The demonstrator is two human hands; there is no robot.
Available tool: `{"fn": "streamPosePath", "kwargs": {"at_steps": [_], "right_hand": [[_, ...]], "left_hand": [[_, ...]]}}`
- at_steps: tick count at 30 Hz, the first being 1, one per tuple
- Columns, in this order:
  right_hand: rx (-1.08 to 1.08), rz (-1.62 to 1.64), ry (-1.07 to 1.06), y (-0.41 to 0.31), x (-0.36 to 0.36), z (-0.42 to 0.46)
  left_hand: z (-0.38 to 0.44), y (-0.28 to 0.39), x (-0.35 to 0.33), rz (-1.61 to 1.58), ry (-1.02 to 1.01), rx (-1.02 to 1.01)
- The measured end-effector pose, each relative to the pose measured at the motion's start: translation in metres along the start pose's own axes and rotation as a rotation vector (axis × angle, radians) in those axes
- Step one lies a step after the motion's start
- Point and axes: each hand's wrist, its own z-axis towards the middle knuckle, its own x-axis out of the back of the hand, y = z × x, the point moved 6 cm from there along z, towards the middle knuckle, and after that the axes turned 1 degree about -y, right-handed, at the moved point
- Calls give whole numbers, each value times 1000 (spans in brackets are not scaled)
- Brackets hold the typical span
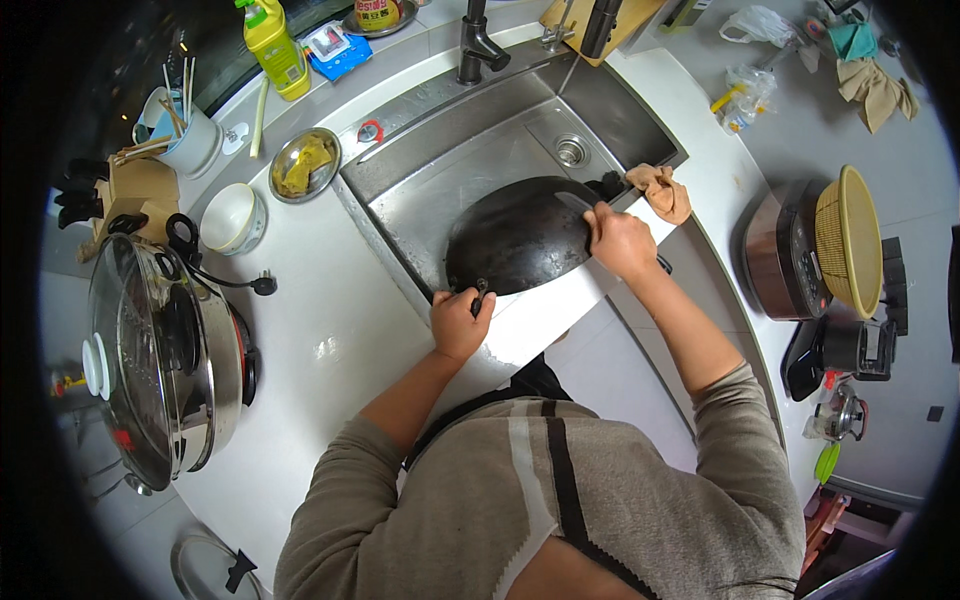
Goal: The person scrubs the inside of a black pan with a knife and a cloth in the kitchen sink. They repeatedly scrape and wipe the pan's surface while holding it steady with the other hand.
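Observation:
A dark metal wok (517, 236) lies bottom side up over the near part of the stainless steel sink (465, 161). My left hand (461, 322) is closed around a small black handle at the wok's near left edge. In my right hand (621, 238) is a knife (574, 201), its blade lying against the wok's outer surface near the right side; part of its dark handle shows below the hand. A tan cloth (660, 193) rests on the sink's right rim, just beyond my right hand. The wok's inside is hidden.
A black faucet (480, 49) rises behind the sink. Left of it are a metal dish (306, 165) with yellow food, a white bowl (233, 218) and a large lidded electric pan (165, 360). A rice cooker (787, 251) and a yellow basket (849, 241) are at the right.

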Motion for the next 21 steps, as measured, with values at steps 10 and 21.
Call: {"fn": "streamPosePath", "kwargs": {"at_steps": [10,21], "right_hand": [[-14,-10,-42,-2,1,1],[1,-14,-36,-12,7,-9]], "left_hand": [[2,3,1,-42,38,-22],[1,1,-4,-72,14,-22]]}}
